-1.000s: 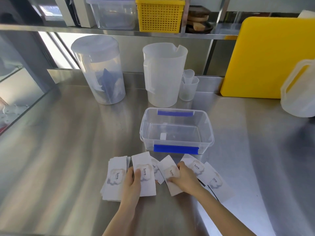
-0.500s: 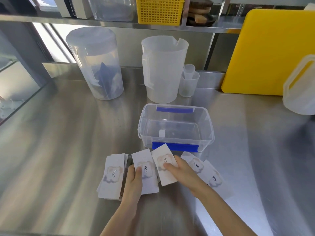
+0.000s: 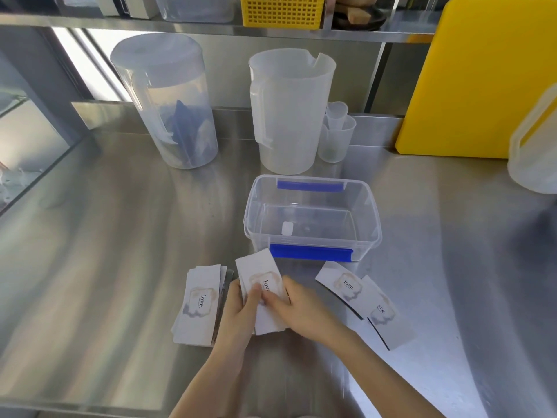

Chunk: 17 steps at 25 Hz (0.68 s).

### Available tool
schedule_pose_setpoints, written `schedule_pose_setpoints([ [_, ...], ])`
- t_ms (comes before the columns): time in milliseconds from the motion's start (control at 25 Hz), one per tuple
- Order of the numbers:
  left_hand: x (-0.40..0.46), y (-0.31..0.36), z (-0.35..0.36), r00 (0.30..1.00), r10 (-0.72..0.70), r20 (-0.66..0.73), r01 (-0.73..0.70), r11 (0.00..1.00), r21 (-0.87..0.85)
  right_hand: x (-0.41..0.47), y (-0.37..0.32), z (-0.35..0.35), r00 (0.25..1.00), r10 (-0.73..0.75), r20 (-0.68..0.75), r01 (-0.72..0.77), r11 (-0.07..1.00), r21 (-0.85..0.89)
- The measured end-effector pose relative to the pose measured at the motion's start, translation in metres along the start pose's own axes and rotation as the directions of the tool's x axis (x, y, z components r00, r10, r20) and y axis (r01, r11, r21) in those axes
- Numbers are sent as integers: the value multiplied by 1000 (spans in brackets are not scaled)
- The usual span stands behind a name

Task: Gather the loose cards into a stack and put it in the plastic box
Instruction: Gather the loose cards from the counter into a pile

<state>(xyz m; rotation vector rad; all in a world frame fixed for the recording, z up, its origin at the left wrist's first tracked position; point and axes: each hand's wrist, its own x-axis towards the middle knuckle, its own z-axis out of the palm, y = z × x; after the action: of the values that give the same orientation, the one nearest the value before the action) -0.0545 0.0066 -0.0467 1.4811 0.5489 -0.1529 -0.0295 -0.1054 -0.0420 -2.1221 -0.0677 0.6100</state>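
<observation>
Head view: both hands press the middle cards (image 3: pixel 261 292) flat, just before the plastic box (image 3: pixel 312 217).
Left hand (image 3: pixel 241 309): fingers holding that small stack.
Right hand (image 3: pixel 304 307): fingers flat on it.
Risk: the slick cards could fan apart on the steel desk (image 3: pixel 120 251).

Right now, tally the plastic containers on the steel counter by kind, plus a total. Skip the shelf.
Lidded pitcher: 1
Open-top jug: 1
Small measuring cups, nested: 2
Clear box with blue clips: 1
White jug at the right edge, cut off by the frame: 1
Total: 6
</observation>
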Motion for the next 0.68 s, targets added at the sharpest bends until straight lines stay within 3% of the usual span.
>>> schedule_pose_setpoints([
  [160, 8, 6, -16, 998, -10, -63, 6, 998, -56, 16, 11, -11, 993, 42, -109, -35, 997, 70],
  [240, 8, 11, -24, 998, 5, -66, -12, 995, -99, 26, 24, -10, 984, 39, -171, -65, 987, -150],
  [320, 8, 15, -31, 997, 24, -77, -32, 994, -107, 34, 27, -2, 986, 16, -169, -84, 911, -404],
  [440, 9, 15, -36, 995, 22, -94, -32, 994, -108, 44, 19, 11, 982, -1, -188, -115, 790, -603],
  [560, 8, 14, -39, 996, 12, -83, -20, 995, -101, 49, 18, 14, 988, 25, -150, -107, 811, -575],
  [680, 9, 13, -39, 997, 1, -79, -8, 995, -96, 33, 23, -1, 998, 51, -30, -58, 933, -355],
])
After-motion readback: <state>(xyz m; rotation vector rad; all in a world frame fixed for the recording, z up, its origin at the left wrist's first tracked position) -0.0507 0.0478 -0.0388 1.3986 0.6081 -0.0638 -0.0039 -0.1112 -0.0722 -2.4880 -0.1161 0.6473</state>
